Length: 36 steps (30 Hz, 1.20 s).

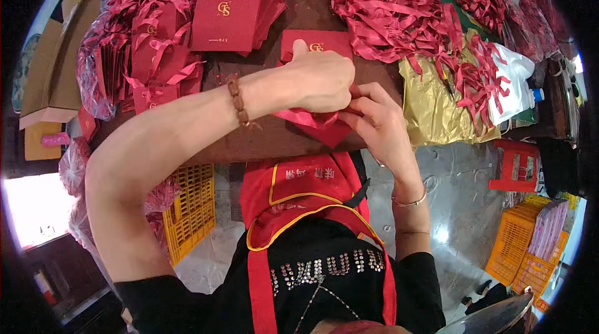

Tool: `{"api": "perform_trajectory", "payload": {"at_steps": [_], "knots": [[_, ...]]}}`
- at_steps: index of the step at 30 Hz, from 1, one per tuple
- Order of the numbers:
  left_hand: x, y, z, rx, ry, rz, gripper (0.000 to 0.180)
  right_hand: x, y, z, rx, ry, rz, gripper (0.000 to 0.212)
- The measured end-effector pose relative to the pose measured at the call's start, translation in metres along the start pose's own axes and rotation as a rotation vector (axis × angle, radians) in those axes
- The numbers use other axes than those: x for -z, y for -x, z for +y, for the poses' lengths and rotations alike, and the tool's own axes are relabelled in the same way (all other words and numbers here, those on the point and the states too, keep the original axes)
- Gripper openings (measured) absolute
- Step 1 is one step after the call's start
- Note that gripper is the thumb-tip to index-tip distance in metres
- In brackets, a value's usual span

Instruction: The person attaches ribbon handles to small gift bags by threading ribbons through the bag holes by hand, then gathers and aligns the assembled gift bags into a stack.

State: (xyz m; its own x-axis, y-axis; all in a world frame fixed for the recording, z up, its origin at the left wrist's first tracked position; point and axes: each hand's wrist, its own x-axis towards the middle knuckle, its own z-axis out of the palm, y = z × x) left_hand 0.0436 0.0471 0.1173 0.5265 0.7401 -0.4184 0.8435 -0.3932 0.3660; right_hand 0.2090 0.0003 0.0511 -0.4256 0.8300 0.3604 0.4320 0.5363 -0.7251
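1. The work lies on a brown table (206,140), close to the middle of its near edge, in front of the person.
2. There is one flat red piece (331,137) under the hands; one of its corners points to the near edge. Another red part (290,38), with a gold mark, shows beyond the hands, and I cannot tell if both belong together.
3. The left hand (324,81) comes across from the left side, above the red piece. Its fingers are curled inward and the thumb points to the far edge. I cannot tell what these fingers grip, because the palm is hidden.
4. The right hand (377,119) is just beside it, on the side of the right edge. Its fingers are bent, with tips close to the left hand; I cannot tell whether they pinch something.
5. A red ribbon (309,117) lies on the flat red piece, just below the left hand.
6. Toward the far left corner are a stack of red pieces (228,19) and a ribboned pile (150,53).
7. Toward the far right corner is a heap of red ribbons (393,13). Nearer, at the right edge, lie a gold plastic sheet (427,119) and a white plastic bag (515,87).
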Motion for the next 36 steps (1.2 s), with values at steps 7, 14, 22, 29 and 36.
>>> {"api": "perform_trajectory", "payload": {"at_steps": [7,14,22,29,36], "knots": [[-0.003,0.005,-0.002,-0.051,0.092,0.296,0.017,0.002,0.002,0.001,0.006,-0.137,-0.124,0.013],[0.025,0.004,-0.007,-0.231,0.446,0.38,0.021,-0.01,0.001,0.003,0.034,-0.145,-0.171,0.014],[0.023,0.029,-0.048,0.135,-0.012,0.447,0.03,-0.005,0.0,0.021,-0.176,-0.254,-0.157,0.013],[-0.01,0.021,-0.089,-0.04,0.536,0.286,0.035,-0.009,-0.003,0.011,-0.255,-0.352,-0.179,0.01],[0.003,0.003,-0.127,-0.213,0.993,0.814,0.03,-0.008,0.009,0.007,-0.284,-0.395,-0.213,0.007]]}}
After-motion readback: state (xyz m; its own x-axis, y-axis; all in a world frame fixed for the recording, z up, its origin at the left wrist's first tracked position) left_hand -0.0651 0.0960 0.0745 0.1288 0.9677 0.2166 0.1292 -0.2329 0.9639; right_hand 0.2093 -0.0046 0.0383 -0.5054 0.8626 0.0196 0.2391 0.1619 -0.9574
